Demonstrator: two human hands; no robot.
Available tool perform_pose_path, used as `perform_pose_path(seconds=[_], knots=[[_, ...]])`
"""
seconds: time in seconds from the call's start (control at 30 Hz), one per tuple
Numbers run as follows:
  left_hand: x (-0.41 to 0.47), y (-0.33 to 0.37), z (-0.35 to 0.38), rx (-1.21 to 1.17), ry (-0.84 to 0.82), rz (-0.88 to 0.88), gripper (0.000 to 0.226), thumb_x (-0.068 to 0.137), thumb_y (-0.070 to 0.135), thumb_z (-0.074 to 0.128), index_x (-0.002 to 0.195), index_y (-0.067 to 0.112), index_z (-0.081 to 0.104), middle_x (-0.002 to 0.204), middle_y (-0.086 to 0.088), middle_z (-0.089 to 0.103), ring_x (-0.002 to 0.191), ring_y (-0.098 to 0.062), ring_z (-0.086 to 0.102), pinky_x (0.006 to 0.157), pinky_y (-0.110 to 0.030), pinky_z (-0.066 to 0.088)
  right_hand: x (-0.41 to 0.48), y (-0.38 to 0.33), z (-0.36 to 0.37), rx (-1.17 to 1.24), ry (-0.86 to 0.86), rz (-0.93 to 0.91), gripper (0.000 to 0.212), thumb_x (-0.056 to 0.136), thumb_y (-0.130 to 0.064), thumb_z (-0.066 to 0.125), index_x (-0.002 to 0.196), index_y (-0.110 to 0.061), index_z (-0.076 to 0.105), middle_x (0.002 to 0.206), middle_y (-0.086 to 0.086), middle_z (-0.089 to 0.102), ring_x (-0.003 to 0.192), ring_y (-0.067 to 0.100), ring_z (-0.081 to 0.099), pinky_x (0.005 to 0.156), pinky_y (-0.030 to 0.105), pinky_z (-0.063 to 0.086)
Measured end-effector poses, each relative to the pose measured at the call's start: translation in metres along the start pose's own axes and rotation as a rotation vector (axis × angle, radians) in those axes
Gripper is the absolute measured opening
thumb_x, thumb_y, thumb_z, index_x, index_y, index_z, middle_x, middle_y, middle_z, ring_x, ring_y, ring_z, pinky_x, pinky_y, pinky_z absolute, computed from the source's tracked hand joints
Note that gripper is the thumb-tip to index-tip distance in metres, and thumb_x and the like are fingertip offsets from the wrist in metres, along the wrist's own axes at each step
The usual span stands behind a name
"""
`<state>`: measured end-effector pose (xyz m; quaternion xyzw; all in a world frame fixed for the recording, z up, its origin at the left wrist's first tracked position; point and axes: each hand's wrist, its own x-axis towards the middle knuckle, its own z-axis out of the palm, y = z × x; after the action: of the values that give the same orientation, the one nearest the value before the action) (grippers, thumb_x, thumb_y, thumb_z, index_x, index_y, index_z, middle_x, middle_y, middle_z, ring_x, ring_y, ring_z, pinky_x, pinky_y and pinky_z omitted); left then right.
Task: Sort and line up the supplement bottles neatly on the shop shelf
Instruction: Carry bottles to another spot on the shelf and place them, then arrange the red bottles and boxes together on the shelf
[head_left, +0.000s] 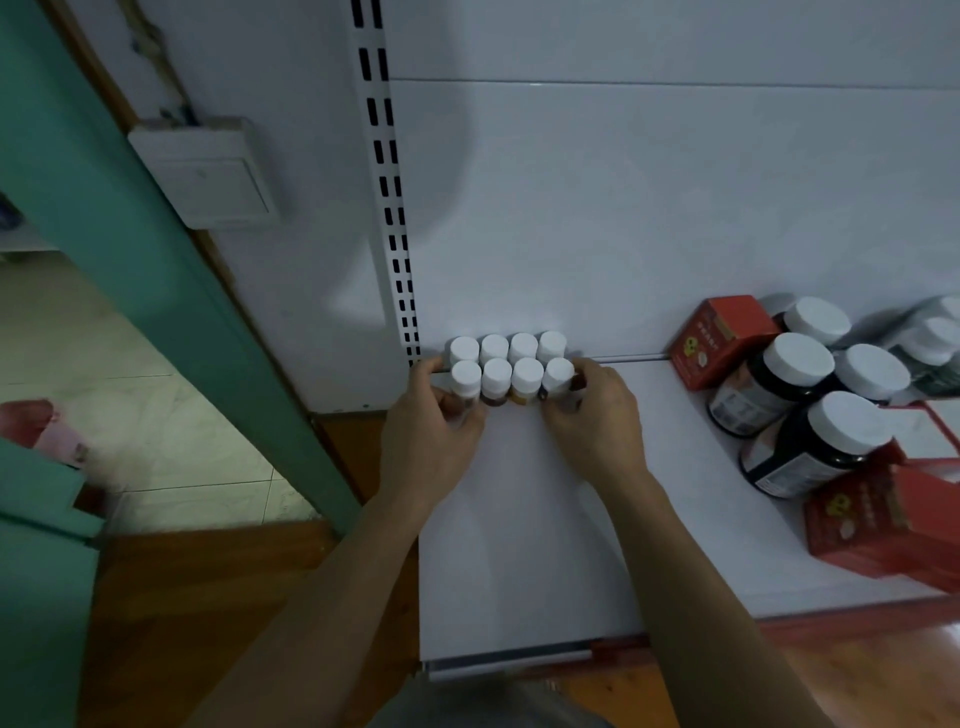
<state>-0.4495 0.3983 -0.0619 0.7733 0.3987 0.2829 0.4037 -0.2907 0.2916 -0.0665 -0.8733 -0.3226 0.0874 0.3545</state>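
Several small white-capped supplement bottles (511, 364) stand in two tight rows at the back left corner of the white shelf (524, 545). My left hand (428, 436) curls around the left end of the block, fingers on the front left bottle (466, 382). My right hand (597, 421) curls around the right end, gripping the front right bottle (558, 379). The lower parts of the front bottles are partly hidden by my fingers.
Large dark jars with white lids (795, 374) lean together at the shelf's right, with red boxes (719, 338) behind and in front of them (883, 530). A slotted white upright (387, 197) stands left of the block. Beyond the shelf's left edge are a green door frame and tiled floor.
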Motion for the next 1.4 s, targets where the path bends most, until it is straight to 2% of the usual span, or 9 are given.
perform_pose_path(seconds=[0.17, 0.33, 0.43, 0.53, 0.63, 0.77, 1.07, 1.27, 1.4], knots=[[0.004, 0.0, 0.002, 0.073, 0.026, 0.032, 0.044, 0.09, 0.031, 0.076, 0.129, 0.018, 0.059, 0.084, 0.009, 0.067, 0.078, -0.006, 0.064, 0.071, -0.028, 0.053, -0.001, -0.007, -0.006, 0.116, -0.066, -0.005, 0.072, 0.073, -0.051, 0.08, 0.136, -0.029, 0.053, 0.121, -0.008, 0.065, 0.107, 0.016, 0.061, 0.089, 0.033, 0.05], [0.004, 0.002, 0.0, 0.092, 0.001, 0.019, 0.045, 0.09, 0.034, 0.075, 0.128, 0.017, 0.059, 0.082, 0.013, 0.065, 0.074, 0.002, 0.06, 0.064, -0.015, 0.044, 0.005, -0.015, -0.01, 0.116, -0.092, -0.011, 0.067, 0.075, -0.045, 0.083, 0.132, -0.026, 0.055, 0.114, -0.013, 0.066, 0.104, 0.016, 0.062, 0.084, 0.028, 0.045], [-0.001, 0.005, -0.008, 0.087, -0.01, 0.015, 0.041, 0.092, 0.034, 0.072, 0.126, 0.018, 0.055, 0.077, 0.011, 0.062, 0.07, -0.001, 0.06, 0.061, -0.015, 0.043, -0.001, -0.015, -0.018, 0.114, -0.136, 0.025, 0.083, 0.074, -0.039, 0.086, 0.144, -0.022, 0.045, 0.132, -0.005, 0.059, 0.117, 0.019, 0.059, 0.091, 0.028, 0.044], [-0.008, 0.012, -0.018, 0.18, 0.045, 0.109, 0.023, 0.094, 0.025, 0.068, 0.11, 0.019, 0.053, 0.071, 0.006, 0.054, 0.063, -0.007, 0.053, 0.057, -0.021, 0.04, -0.017, -0.008, -0.042, -0.032, -0.193, 0.078, 0.086, 0.082, -0.041, 0.08, 0.152, -0.023, 0.035, 0.145, 0.002, 0.046, 0.123, 0.022, 0.054, 0.099, 0.032, 0.044], [-0.016, 0.022, -0.026, 0.245, -0.116, 0.224, 0.01, 0.094, 0.021, 0.066, 0.097, 0.022, 0.057, 0.079, 0.009, 0.056, 0.074, -0.005, 0.055, 0.062, -0.016, 0.04, -0.041, 0.0, -0.084, -0.182, -0.207, 0.072, 0.072, 0.089, -0.049, 0.071, 0.15, -0.028, 0.039, 0.147, 0.001, 0.043, 0.121, 0.019, 0.054, 0.101, 0.037, 0.048], [-0.029, 0.056, -0.018, 0.212, -0.294, 0.353, 0.009, 0.092, 0.018, 0.069, 0.095, 0.023, 0.063, 0.087, 0.016, 0.059, 0.088, 0.003, 0.058, 0.067, -0.006, 0.039, -0.077, 0.01, -0.165, -0.228, -0.004, 0.049, 0.058, 0.091, -0.046, 0.067, 0.144, -0.029, 0.047, 0.141, -0.003, 0.05, 0.113, 0.01, 0.052, 0.096, 0.031, 0.048], [-0.065, 0.19, 0.1, 0.311, -0.28, 0.658, 0.027, 0.091, 0.023, 0.069, 0.118, 0.021, 0.063, 0.11, 0.009, 0.06, 0.102, -0.016, 0.056, 0.085, -0.03, 0.044, -0.136, 0.163, -0.346, -0.233, 0.418, 0.176, 0.052, 0.091, -0.042, 0.067, 0.139, -0.03, 0.054, 0.134, -0.002, 0.057, 0.109, 0.008, 0.053, 0.09, 0.042, 0.054], [-0.107, 0.255, 0.184, 0.312, -0.343, 0.677, 0.041, 0.086, 0.036, 0.076, 0.123, 0.027, 0.062, 0.119, 0.013, 0.06, 0.109, -0.013, 0.053, 0.091, -0.033, 0.045, -0.127, 0.246, -0.401, -0.057, 0.265, 0.083, 0.054, 0.09, -0.05, 0.066, 0.138, -0.028, 0.055, 0.135, -0.008, 0.059, 0.115, 0.01, 0.059, 0.089, 0.038, 0.054], [-0.129, 0.258, 0.198, 0.499, -0.499, 0.678, 0.063, 0.073, 0.052, 0.085, 0.126, 0.027, 0.064, 0.118, 0.014, 0.059, 0.104, -0.011, 0.052, 0.091, -0.04, 0.047, -0.108, 0.235, -0.372, 0.021, -0.071, -0.112, 0.067, 0.086, -0.055, 0.07, 0.143, -0.025, 0.051, 0.136, -0.011, 0.056, 0.111, 0.003, 0.054, 0.088, 0.027, 0.049]])
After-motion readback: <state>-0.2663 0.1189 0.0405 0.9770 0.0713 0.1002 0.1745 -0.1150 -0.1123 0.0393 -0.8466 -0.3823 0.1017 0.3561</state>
